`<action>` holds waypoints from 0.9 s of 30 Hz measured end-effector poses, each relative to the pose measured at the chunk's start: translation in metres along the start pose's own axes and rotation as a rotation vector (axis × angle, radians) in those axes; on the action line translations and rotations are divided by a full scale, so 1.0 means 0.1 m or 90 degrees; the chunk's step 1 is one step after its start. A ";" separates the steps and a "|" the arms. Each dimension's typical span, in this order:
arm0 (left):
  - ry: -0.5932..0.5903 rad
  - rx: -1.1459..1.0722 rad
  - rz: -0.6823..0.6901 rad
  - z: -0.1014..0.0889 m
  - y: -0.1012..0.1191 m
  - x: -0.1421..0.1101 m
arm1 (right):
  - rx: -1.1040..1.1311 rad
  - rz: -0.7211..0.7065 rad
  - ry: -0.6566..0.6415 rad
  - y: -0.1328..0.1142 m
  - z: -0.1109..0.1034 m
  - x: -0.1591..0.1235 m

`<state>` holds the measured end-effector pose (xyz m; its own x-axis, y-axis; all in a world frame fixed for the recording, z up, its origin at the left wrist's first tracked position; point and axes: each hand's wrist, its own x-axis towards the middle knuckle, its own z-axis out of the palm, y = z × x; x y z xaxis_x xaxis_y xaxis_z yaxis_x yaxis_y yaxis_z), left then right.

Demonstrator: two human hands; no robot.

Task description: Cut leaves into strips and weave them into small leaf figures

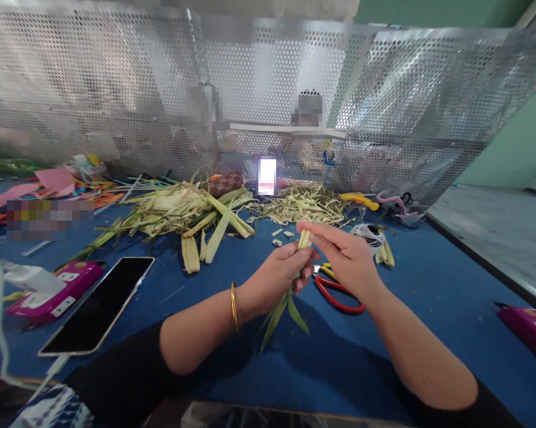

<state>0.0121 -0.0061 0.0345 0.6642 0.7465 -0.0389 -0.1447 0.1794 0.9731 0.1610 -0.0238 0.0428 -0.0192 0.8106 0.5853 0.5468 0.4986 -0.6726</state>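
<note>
A small bundle of pale yellow-green leaf stalks is upright in my left hand, whose fingers are closed around it. Green leaf tips hang out below that fist. My right hand pinches the bundle's pale upper end with thumb and fingers; the exact contact is partly hidden. Under my right wrist lie pliers with red and yellow handles, partly covered by the hand. Just beyond sits a white roll of thread or wire, beside short pale stalk pieces.
Long leaf pieces are heaped at back left, with thin peeled strips behind my hands. A charging phone and purple power strip lie left. A perforated metal screen closes off the blue table's back; people sit beyond.
</note>
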 end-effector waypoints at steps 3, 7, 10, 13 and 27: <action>-0.006 0.006 0.010 0.00 -0.02 0.01 | -0.029 -0.029 -0.013 0.04 0.02 -0.01; -0.006 0.019 0.028 0.01 -0.02 0.01 | -0.046 -0.064 -0.028 0.07 0.03 -0.01; 0.001 0.026 0.026 0.01 -0.02 0.01 | -0.046 -0.084 -0.023 0.06 0.02 -0.01; 0.005 0.020 0.014 0.01 -0.02 0.01 | -0.044 -0.078 -0.024 0.03 0.01 0.00; -0.030 0.018 0.018 0.00 0.00 0.02 | 0.091 0.156 0.004 -0.01 0.05 0.00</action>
<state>0.0137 -0.0047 0.0345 0.6941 0.7198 -0.0017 -0.1436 0.1409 0.9796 0.1569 -0.0230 0.0410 0.1045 0.9104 0.4004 0.4113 0.3270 -0.8508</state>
